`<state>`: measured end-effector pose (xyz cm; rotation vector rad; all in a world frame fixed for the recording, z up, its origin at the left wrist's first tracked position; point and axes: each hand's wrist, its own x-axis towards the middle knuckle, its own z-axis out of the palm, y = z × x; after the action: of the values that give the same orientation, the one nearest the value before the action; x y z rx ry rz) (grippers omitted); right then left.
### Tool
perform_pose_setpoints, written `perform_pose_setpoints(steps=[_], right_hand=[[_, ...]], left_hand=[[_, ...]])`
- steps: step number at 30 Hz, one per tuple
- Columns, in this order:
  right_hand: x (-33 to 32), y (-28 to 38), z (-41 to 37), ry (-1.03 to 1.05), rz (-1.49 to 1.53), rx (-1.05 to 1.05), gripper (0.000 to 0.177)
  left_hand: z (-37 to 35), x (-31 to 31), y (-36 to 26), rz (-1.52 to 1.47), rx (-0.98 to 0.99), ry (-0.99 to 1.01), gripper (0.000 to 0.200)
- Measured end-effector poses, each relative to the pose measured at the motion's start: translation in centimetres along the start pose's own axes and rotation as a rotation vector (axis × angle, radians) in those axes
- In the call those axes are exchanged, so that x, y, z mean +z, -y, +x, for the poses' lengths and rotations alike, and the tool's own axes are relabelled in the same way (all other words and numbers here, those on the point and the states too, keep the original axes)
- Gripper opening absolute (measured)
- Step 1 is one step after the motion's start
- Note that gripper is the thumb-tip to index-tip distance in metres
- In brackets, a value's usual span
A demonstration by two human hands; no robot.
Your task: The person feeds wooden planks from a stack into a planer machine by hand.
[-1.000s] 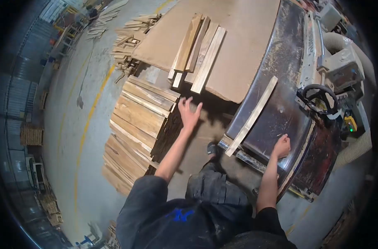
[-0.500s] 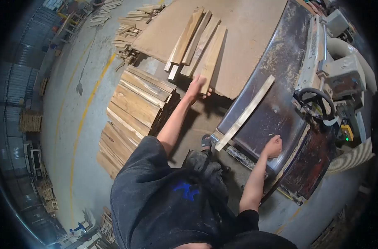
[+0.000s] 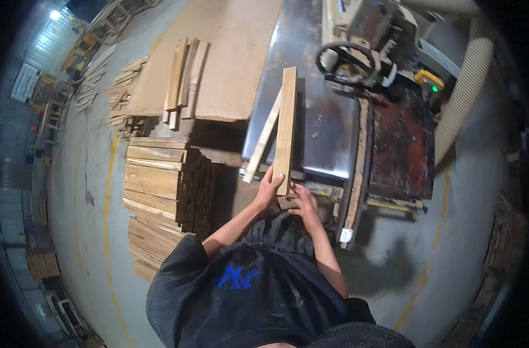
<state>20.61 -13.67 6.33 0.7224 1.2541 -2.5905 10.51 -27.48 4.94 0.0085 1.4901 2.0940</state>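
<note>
My left hand (image 3: 268, 189) is closed around the near end of a long wooden board (image 3: 285, 127), which extends forward above the dark metal machine table (image 3: 328, 133). Close to that same end is my right hand (image 3: 304, 206), its fingers apart beside the board's edge. A thinner pale strip (image 3: 264, 137) lies on the machine table, partly hidden by the board. Farther left, several boards (image 3: 176, 75) rest together on the brown sheet-topped table (image 3: 229, 64).
A tall stack of boards (image 3: 151, 182) stands at the left. The machine has a black handwheel (image 3: 345, 61) and a ribbed hose (image 3: 464, 95). A dark red side table (image 3: 401, 145) adjoins it. More loose wood (image 3: 125, 87) lies farther back.
The view has turned right. My left hand has brought one board from the group over to the machine table, and my right hand has left the table surface and opened beside the board.
</note>
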Motion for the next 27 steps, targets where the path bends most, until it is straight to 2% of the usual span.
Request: perform_pose_setpoints(steps=[1, 2, 4, 5, 7, 8, 10, 11, 12, 13, 14, 17, 21, 23, 24, 26, 27], right_hand=[[-1.2, -2.1, -0.2, -0.040, -0.028, 0.046, 0.056], [-2.5, -3.8, -0.3, -0.073, -0.059, 0.095, 0.057], [-3.7, -3.9, -1.7, -0.087, 0.040, 0.144, 0.052], [-4.4, -4.3, -1.9, -0.129, 0.090, 0.115, 0.050], [-4.4, -3.3, -2.7, -0.202, 0.219, 0.072, 0.041], [-5.0, -3.5, -2.6, -0.199, 0.224, 0.062, 0.041], [-6.3, -4.1, -2.1, -0.297, 0.279, 0.001, 0.036], [-6.3, -3.9, -2.1, -0.361, 0.372, 0.005, 0.028], [-7.9, -5.5, -1.1, -0.405, 0.465, 0.057, 0.020], [-7.9, -5.0, -1.0, -0.454, 0.469, 0.030, 0.019], [-7.6, -3.9, -0.8, -0.498, 0.469, 0.007, 0.021], [-7.2, -1.0, 0.9, -0.614, 0.134, -0.034, 0.039], [-6.9, 2.8, 5.7, -0.561, 0.098, -0.019, 0.043], [-8.1, 4.5, 9.0, -0.493, 0.190, 0.019, 0.043], [-9.0, 5.4, 11.0, -0.448, 0.227, 0.049, 0.043], [-9.7, 7.3, 14.7, -0.544, -0.039, 0.092, 0.044], [-9.9, 7.9, 16.1, -0.599, -0.060, 0.121, 0.043]], left_hand=[[0.7, -1.8, 5.5, 0.202, 0.033, 0.015, 0.067], [0.6, -1.4, 7.8, 0.621, 0.307, -0.053, 0.064], [-1.0, 1.3, 6.1, 0.539, -0.029, -0.004, 0.060], [-1.4, 2.8, 4.6, 0.537, -0.035, -0.010, 0.060], [-1.0, 5.2, 1.9, 1.397, -0.007, 0.045, 0.061], [0.0, 5.7, 1.6, 1.403, 0.003, 0.047, 0.061], [2.5, 7.0, 1.2, 1.382, 0.464, 0.317, 0.064], [4.4, 7.7, 2.3, 1.457, 0.509, 0.382, 0.073], [6.7, 7.9, 4.0, 1.292, 0.435, 0.479, 0.079], [7.9, 9.0, 4.3, 1.278, 0.420, 0.495, 0.081], [9.0, 10.0, 4.5, 1.264, 0.405, 0.505, 0.082], [12.8, 11.6, 4.9, 1.223, 0.349, 0.477, 0.091], [18.0, 12.1, 3.5, 1.116, 0.328, 0.440, 0.105], [21.9, 12.3, 3.5, 1.151, 0.306, 0.385, 0.108], [24.3, 11.9, 5.0, 1.150, 0.397, 0.341, 0.107], [26.9, 12.8, 2.6, 1.162, 0.402, 0.370, 0.110], [27.6, 12.9, 2.1, 1.164, 0.374, 0.384, 0.112]])
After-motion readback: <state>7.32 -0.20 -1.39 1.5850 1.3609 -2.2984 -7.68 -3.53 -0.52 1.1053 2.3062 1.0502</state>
